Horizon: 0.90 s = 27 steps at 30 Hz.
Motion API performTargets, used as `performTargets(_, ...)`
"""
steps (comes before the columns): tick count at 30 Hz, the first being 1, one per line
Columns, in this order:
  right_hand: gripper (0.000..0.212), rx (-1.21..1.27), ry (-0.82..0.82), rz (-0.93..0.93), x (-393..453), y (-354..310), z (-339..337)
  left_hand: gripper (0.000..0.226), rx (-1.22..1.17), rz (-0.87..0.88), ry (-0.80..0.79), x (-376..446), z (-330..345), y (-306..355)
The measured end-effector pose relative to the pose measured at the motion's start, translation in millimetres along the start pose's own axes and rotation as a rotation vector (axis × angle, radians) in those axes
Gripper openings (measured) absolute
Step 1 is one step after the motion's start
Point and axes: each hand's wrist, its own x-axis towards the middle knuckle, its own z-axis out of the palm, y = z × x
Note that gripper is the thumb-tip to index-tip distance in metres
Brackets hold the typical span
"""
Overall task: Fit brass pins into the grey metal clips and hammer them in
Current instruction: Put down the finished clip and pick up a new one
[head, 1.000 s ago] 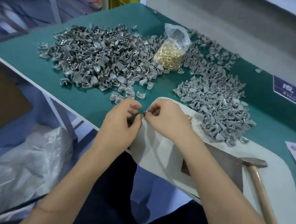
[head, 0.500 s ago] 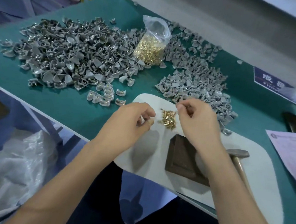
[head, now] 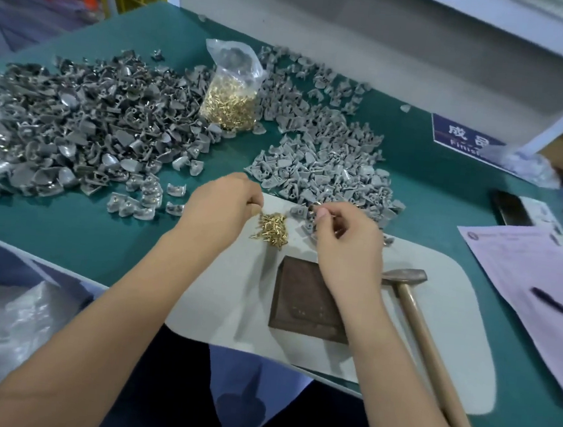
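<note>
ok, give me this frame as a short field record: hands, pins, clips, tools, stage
left hand: fingers curled at the edge of the loose brass pins, pinching something small; unclear what
right hand: pinches a small grey clip at the fingertips
pin stock: bag of brass pins upright between the clip piles
clips: large pile left, smaller pile right
tools: hammer lying on white mat, untouched; dark block beside it
stage: fitting, hammering not yet begun

A green-topped table [head: 64,237] stands below a white shelf [head: 497,24].
</note>
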Motion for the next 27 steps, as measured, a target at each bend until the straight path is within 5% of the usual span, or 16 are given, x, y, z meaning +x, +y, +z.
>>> performTargets(15,0.017,0.06,0.006,0.064,-1.4,2.4,-3.5,0.009,0.166,0.011,0.042,-8.7,15.0,14.8)
performTargets(21,0.015,0.059,0.012,0.053,-1.6,3.8,-2.7,0.011,-0.024,-0.027,0.01,-9.3,4.8,5.4)
performTargets(27,0.012,-0.019,-0.07,-0.006,-2.0,2.7,-1.1,0.015,0.2,-0.031,0.028,-12.7,7.0,12.3)
